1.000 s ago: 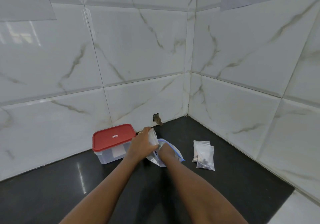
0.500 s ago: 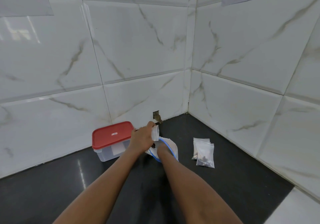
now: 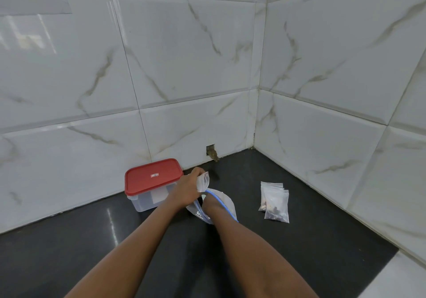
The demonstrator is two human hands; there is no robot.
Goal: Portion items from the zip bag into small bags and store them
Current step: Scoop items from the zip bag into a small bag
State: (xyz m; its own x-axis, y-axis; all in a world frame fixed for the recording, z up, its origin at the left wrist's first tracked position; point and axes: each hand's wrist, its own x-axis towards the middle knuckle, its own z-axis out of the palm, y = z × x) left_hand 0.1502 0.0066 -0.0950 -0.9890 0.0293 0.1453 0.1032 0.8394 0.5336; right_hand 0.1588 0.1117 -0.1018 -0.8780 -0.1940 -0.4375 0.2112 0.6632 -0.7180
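A clear zip bag (image 3: 227, 202) with a blue zip strip stands on the black counter (image 3: 311, 240). My right hand (image 3: 208, 205) is plunged into its mouth up to the wrist, so its fingers are hidden. My left hand (image 3: 186, 190) holds a small clear bag (image 3: 203, 181) by its top, just above and left of the zip bag. Two or three small filled bags (image 3: 274, 202) with dark contents lie in a stack to the right.
A clear plastic box with a shut red lid (image 3: 152, 177) stands left of my hands against the tiled wall. A small hole with brown debris (image 3: 212, 153) sits at the wall's base behind. White marble-look tiles close the corner at the back and right.
My right hand has stayed inside the zip bag, which now stands more upright with its blue rim around my wrist. My left hand keeps the small bag raised.
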